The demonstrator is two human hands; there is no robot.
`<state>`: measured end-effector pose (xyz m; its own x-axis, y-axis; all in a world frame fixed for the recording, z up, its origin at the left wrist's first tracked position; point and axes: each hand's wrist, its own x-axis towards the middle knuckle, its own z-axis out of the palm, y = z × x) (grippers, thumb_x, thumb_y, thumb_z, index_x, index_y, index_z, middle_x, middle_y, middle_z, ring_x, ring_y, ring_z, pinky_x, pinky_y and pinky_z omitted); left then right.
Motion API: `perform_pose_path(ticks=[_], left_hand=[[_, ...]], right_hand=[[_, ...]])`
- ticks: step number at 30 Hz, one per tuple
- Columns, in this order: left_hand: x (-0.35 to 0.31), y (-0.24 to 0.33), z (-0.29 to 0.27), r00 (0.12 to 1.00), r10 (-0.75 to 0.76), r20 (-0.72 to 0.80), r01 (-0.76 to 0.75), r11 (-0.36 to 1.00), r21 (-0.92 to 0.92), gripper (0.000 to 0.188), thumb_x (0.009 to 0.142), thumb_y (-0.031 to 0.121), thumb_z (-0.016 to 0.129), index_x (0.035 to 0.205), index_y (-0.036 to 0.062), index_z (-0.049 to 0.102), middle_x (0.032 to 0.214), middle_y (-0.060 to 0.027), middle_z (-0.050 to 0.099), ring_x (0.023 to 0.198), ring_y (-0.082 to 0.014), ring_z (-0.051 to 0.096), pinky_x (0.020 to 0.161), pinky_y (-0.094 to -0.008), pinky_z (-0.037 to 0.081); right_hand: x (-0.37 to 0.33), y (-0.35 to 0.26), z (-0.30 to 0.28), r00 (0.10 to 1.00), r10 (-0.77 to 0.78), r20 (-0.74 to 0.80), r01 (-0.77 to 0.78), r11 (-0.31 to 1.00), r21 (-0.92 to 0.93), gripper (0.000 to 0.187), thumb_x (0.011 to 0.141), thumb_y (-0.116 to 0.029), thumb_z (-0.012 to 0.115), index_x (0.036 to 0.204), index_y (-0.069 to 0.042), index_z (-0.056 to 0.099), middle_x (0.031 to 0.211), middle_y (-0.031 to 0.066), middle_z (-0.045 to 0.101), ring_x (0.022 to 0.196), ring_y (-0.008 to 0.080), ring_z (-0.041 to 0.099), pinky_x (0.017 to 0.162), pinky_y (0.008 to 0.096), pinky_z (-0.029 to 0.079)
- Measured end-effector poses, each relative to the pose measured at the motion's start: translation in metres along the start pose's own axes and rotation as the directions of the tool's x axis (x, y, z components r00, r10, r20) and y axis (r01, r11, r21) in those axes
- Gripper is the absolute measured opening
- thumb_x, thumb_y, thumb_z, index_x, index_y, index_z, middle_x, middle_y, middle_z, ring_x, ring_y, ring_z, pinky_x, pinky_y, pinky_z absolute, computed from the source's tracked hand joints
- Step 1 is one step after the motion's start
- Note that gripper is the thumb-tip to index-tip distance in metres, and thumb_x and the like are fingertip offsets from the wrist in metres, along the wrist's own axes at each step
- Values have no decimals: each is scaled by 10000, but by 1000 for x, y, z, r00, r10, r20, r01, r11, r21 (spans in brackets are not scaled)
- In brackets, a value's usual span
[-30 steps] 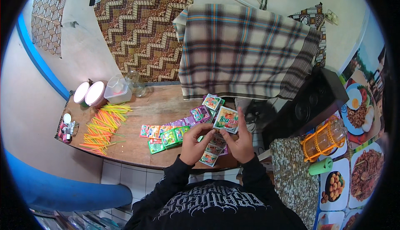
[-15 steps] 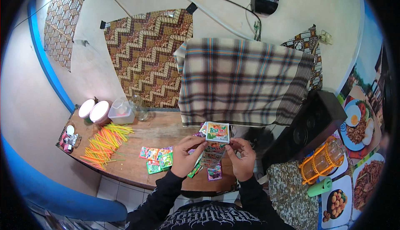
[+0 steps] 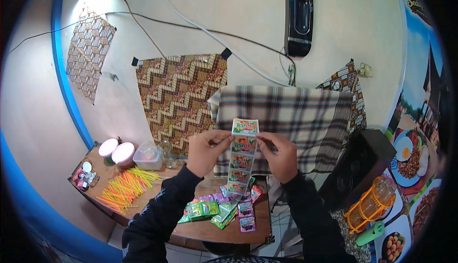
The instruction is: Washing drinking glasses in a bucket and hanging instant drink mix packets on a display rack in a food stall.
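A long strip of joined drink sachets (image 3: 242,162) hangs down in front of me, white with orange and green print. Its top sachet is folded over, and both hands pinch the strip at that fold. My left hand (image 3: 206,149) grips the left edge between thumb and forefinger; my right hand (image 3: 278,152) does the same at the right edge. The strip's lower end reaches a pile of coloured sachets on the wooden table. Green sachets (image 3: 202,209) lie left of it, purple sachets (image 3: 246,216) to its right.
Yellow and orange straws (image 3: 125,189) are spread on the table's left, near pink-lidded tubs (image 3: 123,153), a clear plastic box (image 3: 147,157) and a glass jar (image 3: 168,155). Plaid cloth (image 3: 286,124) hangs behind. A black speaker (image 3: 355,163) and an orange-caged glass jar (image 3: 369,206) stand right.
Both hands have raised the sachet strip, so more of its length hangs below them. My view has tilted upward, showing more wall.
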<state>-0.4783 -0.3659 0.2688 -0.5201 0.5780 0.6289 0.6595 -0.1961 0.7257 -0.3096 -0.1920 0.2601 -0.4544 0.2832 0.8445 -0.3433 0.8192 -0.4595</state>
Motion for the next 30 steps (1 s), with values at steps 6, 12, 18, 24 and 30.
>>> perform_pose_path(ticks=[6,12,18,24,30], left_hand=[[73,0,-19,992,118,-54,-119,993,-16,200,970,57,802,1131,-50,755,920,-53,783,856,-71,707,758,-257,575],[133,-8,-27,979,171,-107,-178,982,-58,253,960,59,789,1190,-33,738,923,-61,805,838,-78,724,735,-262,573],[179,-21,-30,950,286,-127,-279,958,70,355,951,60,789,1286,-34,717,907,-85,792,797,-101,718,735,-283,580],[201,-38,-21,963,260,-68,-238,943,232,308,940,81,786,1229,-17,755,865,-109,778,768,-133,721,701,-310,573],[212,-60,-15,957,286,-51,-253,908,335,245,925,137,773,1127,1,799,822,-160,754,723,-241,722,700,-368,571]], right_hand=[[79,16,12,996,-94,-5,94,995,12,167,979,-71,745,1130,2,747,1040,178,771,899,297,771,781,369,598],[139,44,25,970,-243,1,241,964,-107,183,977,-123,727,1119,-11,751,1015,189,763,903,368,744,796,417,588],[181,59,34,981,-194,29,196,968,-154,199,983,-115,739,1122,26,756,997,196,786,898,290,781,798,358,597],[200,83,42,984,-168,58,177,949,-260,181,963,-125,704,1097,-23,771,969,196,781,916,369,761,821,439,597],[204,109,54,991,-106,80,126,940,-318,190,945,-151,711,1085,-43,781,965,180,788,915,362,763,839,446,602]])
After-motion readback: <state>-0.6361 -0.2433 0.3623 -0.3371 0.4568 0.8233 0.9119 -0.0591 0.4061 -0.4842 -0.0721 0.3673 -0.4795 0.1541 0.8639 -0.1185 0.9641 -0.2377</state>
